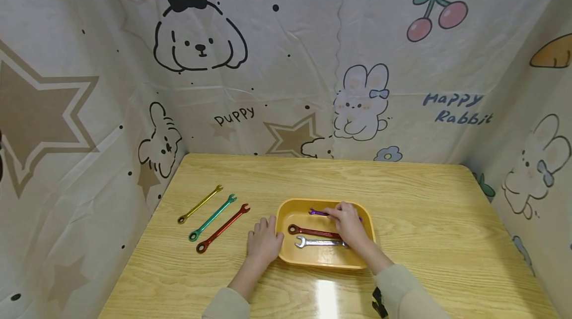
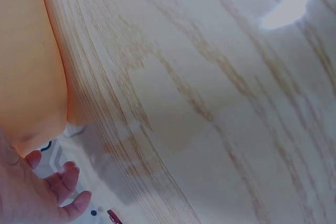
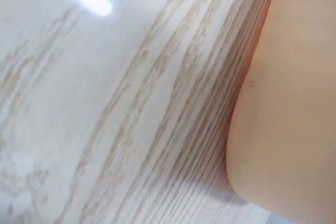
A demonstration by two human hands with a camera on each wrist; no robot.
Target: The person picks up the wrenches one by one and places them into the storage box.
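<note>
A yellow tray (image 1: pixel 326 262) holds a purple wrench (image 1: pixel 318 212), a dark red wrench (image 1: pixel 313 231) and a silver wrench (image 1: pixel 319 243). My right hand (image 1: pixel 350 224) reaches over the tray's right half and pinches the purple wrench near its middle, covering part of it and the dark red wrench's right end. Against the tray's left side rests my left hand (image 1: pixel 264 242), its fingers loosely bent in the left wrist view. Tray walls show large in both wrist views, but the right hand is out of the right wrist view.
Left of the tray, a gold wrench (image 1: pixel 200 205), a green wrench (image 1: pixel 212 217) and a red wrench (image 1: pixel 223 228) lie slanted side by side on the wooden table (image 1: pixel 429 220). Printed cloth (image 1: pixel 286 61) encloses the table's back and sides.
</note>
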